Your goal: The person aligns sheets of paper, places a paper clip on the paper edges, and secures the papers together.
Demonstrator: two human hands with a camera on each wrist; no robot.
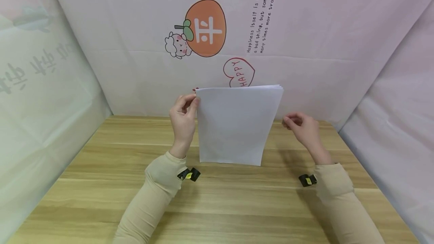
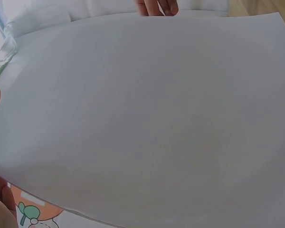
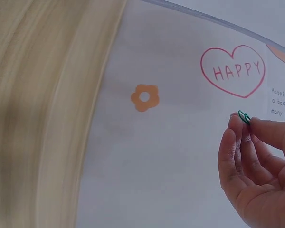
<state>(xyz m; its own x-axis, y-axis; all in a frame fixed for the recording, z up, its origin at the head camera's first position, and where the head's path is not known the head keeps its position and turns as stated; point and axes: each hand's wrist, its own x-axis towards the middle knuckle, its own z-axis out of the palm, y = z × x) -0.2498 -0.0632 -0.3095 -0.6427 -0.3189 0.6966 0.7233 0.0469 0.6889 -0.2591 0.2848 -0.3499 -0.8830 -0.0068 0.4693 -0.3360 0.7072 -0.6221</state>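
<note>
Several white sheets of paper (image 1: pixel 237 123) hang upright as a stack above the table, their right edges slightly fanned at the top. My left hand (image 1: pixel 184 118) pinches the stack at its upper left corner; in the left wrist view the paper (image 2: pixel 142 114) fills most of the picture. To the right of the stack and apart from it, my right hand (image 1: pixel 303 129) holds a small green paper clip (image 3: pixel 244 117) between thumb and fingertip. The clip is too small to make out in the head view. Part of it is covered by the fingers.
Beneath the hands lies a wood-grain table (image 1: pixel 217 202). A white printed cloth (image 1: pixel 305 29) hangs behind it, with more white cloth (image 1: pixel 40 123) at both sides. Black wrist cameras (image 1: pixel 307 180) sit at both sleeves.
</note>
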